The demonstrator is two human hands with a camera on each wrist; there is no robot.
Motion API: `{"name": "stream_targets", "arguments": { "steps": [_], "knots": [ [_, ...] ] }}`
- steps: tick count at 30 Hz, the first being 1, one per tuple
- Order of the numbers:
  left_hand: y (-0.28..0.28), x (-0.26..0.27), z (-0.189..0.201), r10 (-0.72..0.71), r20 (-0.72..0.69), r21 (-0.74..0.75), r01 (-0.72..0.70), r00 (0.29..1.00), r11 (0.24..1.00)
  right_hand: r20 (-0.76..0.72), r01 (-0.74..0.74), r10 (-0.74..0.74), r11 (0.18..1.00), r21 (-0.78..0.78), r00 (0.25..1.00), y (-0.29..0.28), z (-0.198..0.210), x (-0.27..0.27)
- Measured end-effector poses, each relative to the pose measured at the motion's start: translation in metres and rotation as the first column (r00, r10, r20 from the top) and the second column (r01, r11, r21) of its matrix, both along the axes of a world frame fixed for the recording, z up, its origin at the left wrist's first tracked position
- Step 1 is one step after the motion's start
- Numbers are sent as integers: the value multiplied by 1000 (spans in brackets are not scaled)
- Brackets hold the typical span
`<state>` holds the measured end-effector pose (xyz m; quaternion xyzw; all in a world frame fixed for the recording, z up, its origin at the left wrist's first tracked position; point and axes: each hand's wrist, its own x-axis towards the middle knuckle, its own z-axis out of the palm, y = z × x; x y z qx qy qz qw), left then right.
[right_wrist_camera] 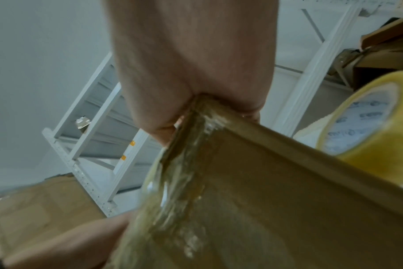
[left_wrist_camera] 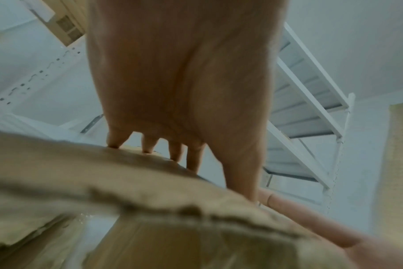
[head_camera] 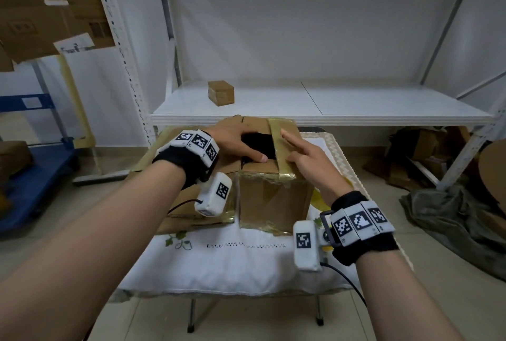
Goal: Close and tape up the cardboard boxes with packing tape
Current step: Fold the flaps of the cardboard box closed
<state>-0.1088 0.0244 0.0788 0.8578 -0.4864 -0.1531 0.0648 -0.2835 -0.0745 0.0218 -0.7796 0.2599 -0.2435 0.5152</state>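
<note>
Cardboard box upright, top half open

Left hand flat, pressing 9 o'clock flap; right hand flat on taped 3 o'clock flap.

White metal shelving fills twelve o'clock, one small brown block sitting alone on its shelf toward eleven. At nine o'clock, a blue cart on the floor. Down at three, a grey-green cloth lies heaped on the tiles. The counter wears a white embroidered cloth, leaf motif at its near edge.
</note>
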Motion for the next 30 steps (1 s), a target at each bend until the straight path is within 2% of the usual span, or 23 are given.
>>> {"name": "stream_targets", "arguments": {
  "steps": [3, 5, 7, 9, 12, 14, 16, 18, 21, 23, 30],
  "knots": [
    [12, -4, 4, 112, 0, -128, -111, 994, 986, 28, -27, 25, 996, 86, 999, -2, -3, 0],
    [19, -6, 8, 198, 34, -158, -190, 980, 969, 49, -31, 26, 995, 99, 998, -3, -3, 0],
    [28, -7, 13, 262, -15, -201, -259, 965, 945, 72, -31, 23, 993, 112, 997, -4, -4, -1],
    [33, 0, 14, 291, -139, -301, -320, 947, 898, 89, -32, 22, 993, 117, 996, -4, -5, 0],
    [32, 2, 16, 195, -377, -432, -359, 905, 828, 112, -27, 14, 993, 118, 994, -5, -6, 0],
    [29, -8, 20, 121, -407, -454, -315, 905, 833, 127, -24, 7, 991, 131, 992, -5, -7, 1],
    [24, -23, 19, 90, -363, -458, -262, 927, 850, 141, -23, 2, 989, 148, 990, -5, -8, 2],
    [18, -33, 8, 67, -245, -419, -167, 967, 893, 152, -28, 4, 987, 156, 988, -4, -9, 3],
    [8, -41, -12, 23, -97, -270, -49, 995, 961, 163, -38, 11, 986, 165, 987, -4, -10, 3],
    [3, -43, -21, 27, -77, -213, -43, 997, 976, 168, -39, 11, 985, 167, 986, -6, -10, 2],
    [6, -33, -37, -2, -95, -239, -21, 995, 971, 173, -53, 29, 989, 136, 985, -7, -13, 2]
  ]
}}
